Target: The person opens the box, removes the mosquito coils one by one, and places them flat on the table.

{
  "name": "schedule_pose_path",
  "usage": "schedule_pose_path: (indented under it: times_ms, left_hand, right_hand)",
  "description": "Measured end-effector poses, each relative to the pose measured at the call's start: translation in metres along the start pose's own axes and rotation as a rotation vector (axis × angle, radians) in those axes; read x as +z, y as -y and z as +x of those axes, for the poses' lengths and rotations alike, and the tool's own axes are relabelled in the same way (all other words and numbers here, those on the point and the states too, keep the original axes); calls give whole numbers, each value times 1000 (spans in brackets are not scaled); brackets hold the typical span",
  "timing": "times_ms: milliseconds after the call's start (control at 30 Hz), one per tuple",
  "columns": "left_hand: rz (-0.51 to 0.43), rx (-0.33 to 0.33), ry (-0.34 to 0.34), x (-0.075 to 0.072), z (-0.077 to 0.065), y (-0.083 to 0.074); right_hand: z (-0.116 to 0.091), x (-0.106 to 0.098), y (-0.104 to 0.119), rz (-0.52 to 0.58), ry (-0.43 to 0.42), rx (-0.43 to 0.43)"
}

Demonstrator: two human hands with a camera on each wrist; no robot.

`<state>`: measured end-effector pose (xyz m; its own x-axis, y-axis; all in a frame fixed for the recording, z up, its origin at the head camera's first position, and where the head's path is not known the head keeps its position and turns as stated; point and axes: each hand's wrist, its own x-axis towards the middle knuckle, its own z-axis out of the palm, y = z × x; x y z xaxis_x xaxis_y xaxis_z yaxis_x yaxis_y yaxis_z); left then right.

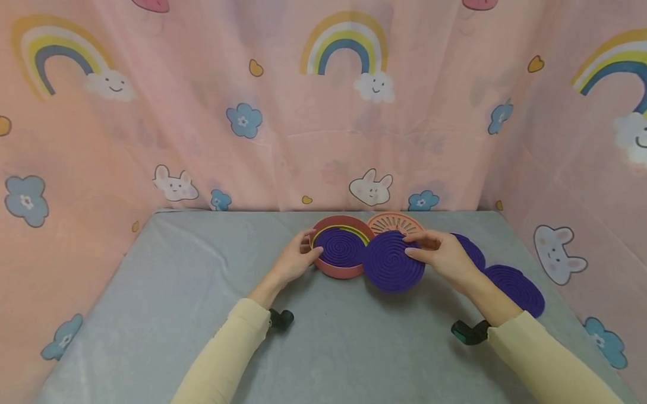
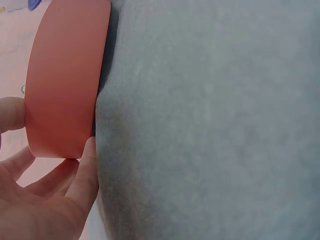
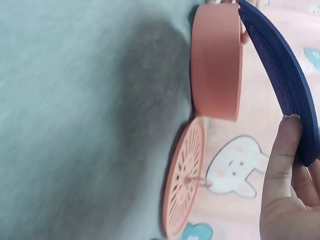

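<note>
A round terracotta-coloured box point(image 1: 343, 272) stands at the back of the table, a purple spiral disc point(image 1: 340, 247) and a yellow ring point(image 1: 356, 229) inside it. My left hand point(image 1: 296, 257) grips its left side, thumb at the rim and fingers against the outer wall, as the left wrist view point(image 2: 65, 80) also shows. My right hand point(image 1: 445, 254) pinches another purple spiral disc point(image 1: 394, 262) by its right edge. That disc is tilted in the air in front of the box's right side; seen edge-on in the right wrist view point(image 3: 287, 75), it looks dark blue.
A slotted orange lid point(image 1: 394, 222) lies behind the held disc, a thin peg point(image 3: 200, 182) rising from it. Two more purple discs point(image 1: 516, 290) lie at the right, partly behind my right arm. Grey cloth point(image 1: 361, 349) covers the table; a pink patterned curtain point(image 1: 300, 155) hangs behind.
</note>
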<state>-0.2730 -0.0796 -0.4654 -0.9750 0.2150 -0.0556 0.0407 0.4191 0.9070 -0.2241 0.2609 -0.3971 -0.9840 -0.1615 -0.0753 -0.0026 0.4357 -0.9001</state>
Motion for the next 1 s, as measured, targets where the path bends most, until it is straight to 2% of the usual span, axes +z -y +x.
schedule_pose_path:
  times_ms: [333, 1000]
  left_hand:
    - [-13, 4, 3, 0, 0, -1]
    - [0, 8, 0, 0, -2, -1]
  right_hand:
    - [-20, -22, -21, -79, -10, 13]
    - [-33, -46, -68, -176, -14, 79]
